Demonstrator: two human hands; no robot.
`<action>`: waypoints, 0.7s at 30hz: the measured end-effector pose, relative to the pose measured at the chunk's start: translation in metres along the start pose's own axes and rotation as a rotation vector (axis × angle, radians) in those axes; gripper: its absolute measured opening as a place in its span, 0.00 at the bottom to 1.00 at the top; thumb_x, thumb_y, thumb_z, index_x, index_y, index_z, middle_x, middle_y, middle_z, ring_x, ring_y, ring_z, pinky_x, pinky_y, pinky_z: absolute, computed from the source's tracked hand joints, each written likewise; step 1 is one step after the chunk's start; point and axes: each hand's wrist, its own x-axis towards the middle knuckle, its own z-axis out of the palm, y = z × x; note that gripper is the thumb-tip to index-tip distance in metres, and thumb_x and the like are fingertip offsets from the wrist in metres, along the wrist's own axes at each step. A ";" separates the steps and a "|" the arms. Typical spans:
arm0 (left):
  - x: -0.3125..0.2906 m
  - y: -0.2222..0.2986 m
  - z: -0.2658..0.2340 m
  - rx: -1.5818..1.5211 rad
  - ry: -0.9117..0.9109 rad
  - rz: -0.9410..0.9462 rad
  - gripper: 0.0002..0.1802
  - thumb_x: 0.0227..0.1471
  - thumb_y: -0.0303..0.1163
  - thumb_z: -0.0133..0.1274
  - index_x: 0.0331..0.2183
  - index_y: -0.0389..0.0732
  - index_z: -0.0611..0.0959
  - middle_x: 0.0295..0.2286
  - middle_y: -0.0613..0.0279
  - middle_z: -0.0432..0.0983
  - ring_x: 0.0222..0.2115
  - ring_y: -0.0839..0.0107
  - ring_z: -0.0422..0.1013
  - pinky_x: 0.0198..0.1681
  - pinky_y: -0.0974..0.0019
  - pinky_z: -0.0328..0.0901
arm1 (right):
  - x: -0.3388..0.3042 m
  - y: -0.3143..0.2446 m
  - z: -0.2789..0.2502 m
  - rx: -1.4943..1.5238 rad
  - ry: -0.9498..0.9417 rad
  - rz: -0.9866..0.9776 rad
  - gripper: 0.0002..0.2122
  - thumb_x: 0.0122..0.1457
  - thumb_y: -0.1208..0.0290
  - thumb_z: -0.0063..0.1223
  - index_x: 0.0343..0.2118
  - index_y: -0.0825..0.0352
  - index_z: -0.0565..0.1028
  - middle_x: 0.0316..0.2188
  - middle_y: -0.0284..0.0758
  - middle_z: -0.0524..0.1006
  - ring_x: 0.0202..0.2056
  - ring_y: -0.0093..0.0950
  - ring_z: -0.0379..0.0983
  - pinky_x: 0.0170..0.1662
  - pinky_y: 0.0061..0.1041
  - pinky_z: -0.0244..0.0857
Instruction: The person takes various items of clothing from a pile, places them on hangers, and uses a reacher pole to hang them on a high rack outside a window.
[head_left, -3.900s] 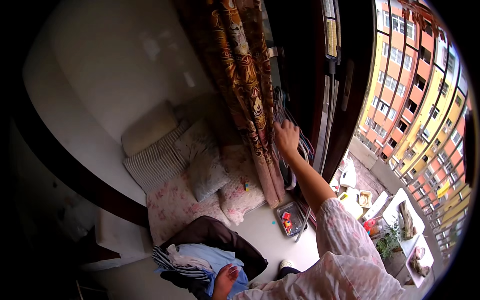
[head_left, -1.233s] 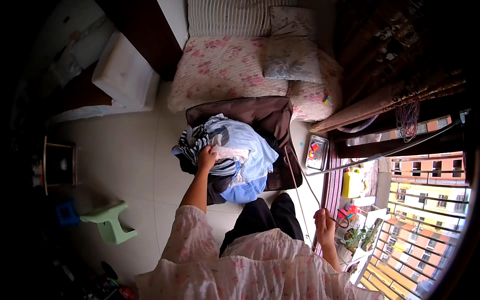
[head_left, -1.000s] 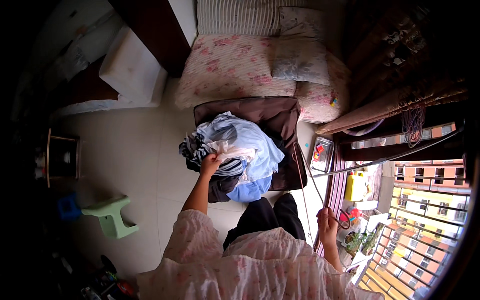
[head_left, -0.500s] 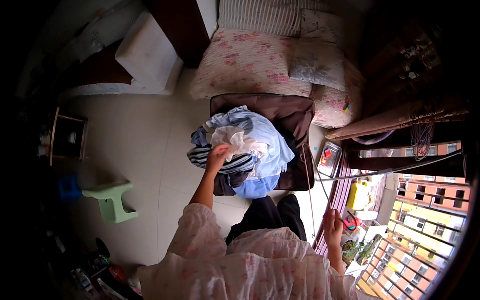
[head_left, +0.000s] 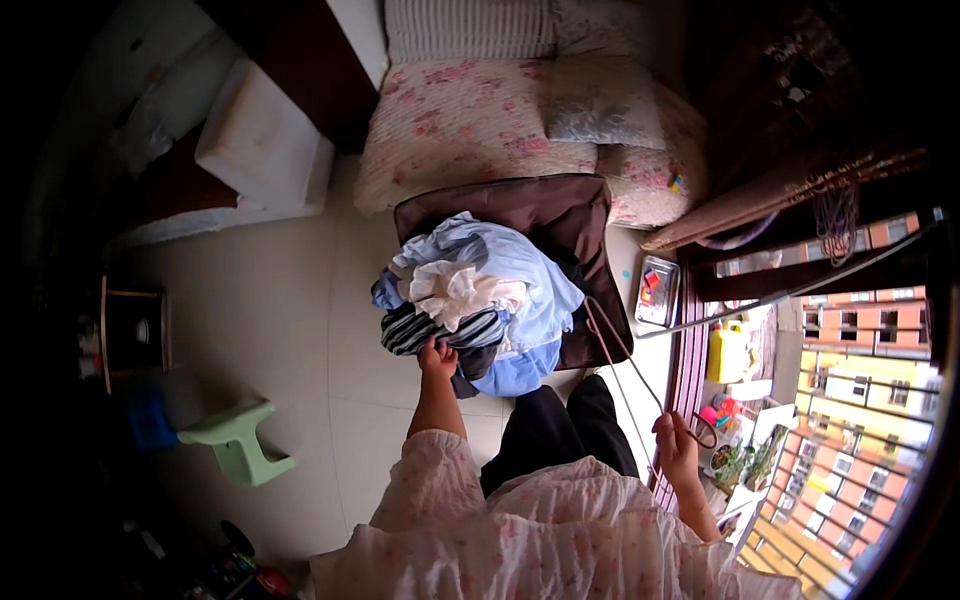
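Observation:
A pile of clothes lies on an open brown fabric case [head_left: 596, 240]. On it are a light-blue garment [head_left: 535, 290], a ruffled white garment [head_left: 455, 292] and a black-and-white striped garment [head_left: 410, 330]. At the pile's near left edge, my left hand [head_left: 438, 358] has its fingers bent against the lower edge of the striped garment, seemingly pinching it. My right hand [head_left: 678, 445] is closed around the hook end of a brown wire clothes hanger [head_left: 640, 378]. The hanger's long frame slants up and left toward the pile.
Beyond the case stands a bed [head_left: 450, 130] with a floral cover. A pale green stool [head_left: 240, 445] is on the tiled floor to the left. At right are a metal tray [head_left: 657, 292], a long pole [head_left: 770, 300], a yellow jug [head_left: 727, 352] and a barred window [head_left: 850, 430].
My left hand has moved off the white garment, down to the near edge of the striped one. My right hand still holds the hanger, and the view has shifted slightly.

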 end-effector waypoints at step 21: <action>-0.372 0.088 0.224 0.264 -1.234 0.822 0.10 0.47 0.27 0.51 0.19 0.45 0.68 0.15 0.73 0.59 0.17 0.81 0.56 0.25 0.75 0.56 | 0.014 -0.017 -0.019 0.385 0.053 -0.084 0.18 0.60 0.57 0.35 0.23 0.68 0.66 0.13 0.24 0.59 0.17 0.12 0.51 0.19 0.14 0.44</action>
